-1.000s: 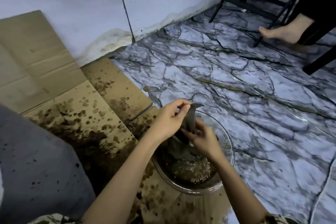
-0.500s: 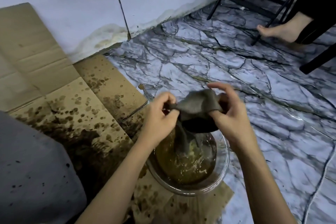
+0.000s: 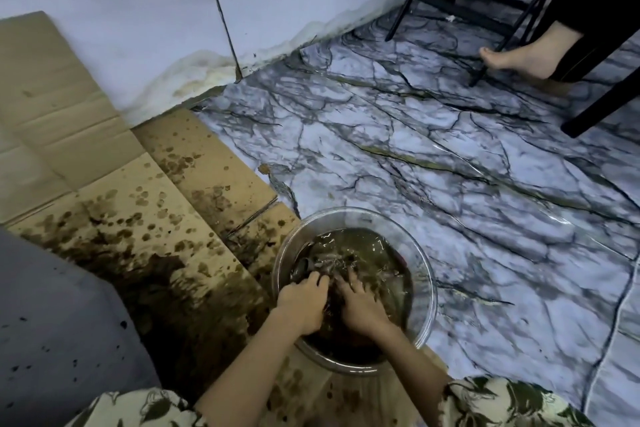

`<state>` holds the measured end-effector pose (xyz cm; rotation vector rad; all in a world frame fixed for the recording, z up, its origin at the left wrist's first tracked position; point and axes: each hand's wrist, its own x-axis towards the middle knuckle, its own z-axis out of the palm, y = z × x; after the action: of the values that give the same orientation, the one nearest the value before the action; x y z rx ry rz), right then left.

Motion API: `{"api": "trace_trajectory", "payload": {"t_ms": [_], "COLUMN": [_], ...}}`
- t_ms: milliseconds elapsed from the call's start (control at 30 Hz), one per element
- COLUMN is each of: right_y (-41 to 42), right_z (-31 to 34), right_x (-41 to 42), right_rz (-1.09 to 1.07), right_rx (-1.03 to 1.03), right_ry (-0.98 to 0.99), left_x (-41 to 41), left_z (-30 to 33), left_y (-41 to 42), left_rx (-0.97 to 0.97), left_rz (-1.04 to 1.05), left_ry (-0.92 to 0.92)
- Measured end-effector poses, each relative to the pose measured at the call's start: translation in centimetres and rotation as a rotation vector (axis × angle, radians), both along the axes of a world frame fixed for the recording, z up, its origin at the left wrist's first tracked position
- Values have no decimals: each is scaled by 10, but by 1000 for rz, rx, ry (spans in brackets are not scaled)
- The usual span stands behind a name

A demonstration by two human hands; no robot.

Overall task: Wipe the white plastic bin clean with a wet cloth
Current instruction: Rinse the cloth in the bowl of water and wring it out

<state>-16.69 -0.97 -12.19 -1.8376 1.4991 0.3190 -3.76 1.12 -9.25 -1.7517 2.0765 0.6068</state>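
Both hands are down in the dirty water of the clear bowl (image 3: 424, 274) at 6 o'clock. The left hand (image 3: 302, 302) and right hand (image 3: 360, 305) press the dark cloth (image 3: 320, 262); I cannot tell either grip. The bin (image 3: 52, 322) sits at 8 o'clock.

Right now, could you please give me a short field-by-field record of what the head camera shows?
setting: marble-patterned floor beside a white wall
bowl: clear bowl of murky brown water, partly on cardboard
cloth: dark, submerged, only partly visible
left hand: left hand in the water, fingers curled down; grip unclear
right hand: right hand in the water beside it; grip unclear
cardboard: flattened cardboard, stained with dark wet splashes
grey surface: speckled grey surface at lower left
background: another person's bare foot by black chair legs
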Motion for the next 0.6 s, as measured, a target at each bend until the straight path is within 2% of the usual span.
{"api": "trace_trajectory", "payload": {"t_ms": [100,233,333,400,467,600], "right_y": [-20,-34,-36,-33,-28,-23], "right_z": [47,127,176,193,198,186], "right_x": [1,-10,-11,-11,-13,-16], "right_rz": [-293,-362,-413,-464,-488,-498], "right_rx": [7,-212,-356,-449,-533,-633], "right_ry": [-326,-635,-856,-915,-929,-891], "left_x": [-1,5,15,16,11,-5], "left_z": [1,18,53,87,116,135], "left_y": [4,3,-9,-19,-29,-38], "left_rx": [-69,-336,-319,-384,-509,-722], "left_rz": [81,413,638,672,638,522], "left_ry": [24,433,800,988,1081,999]}}
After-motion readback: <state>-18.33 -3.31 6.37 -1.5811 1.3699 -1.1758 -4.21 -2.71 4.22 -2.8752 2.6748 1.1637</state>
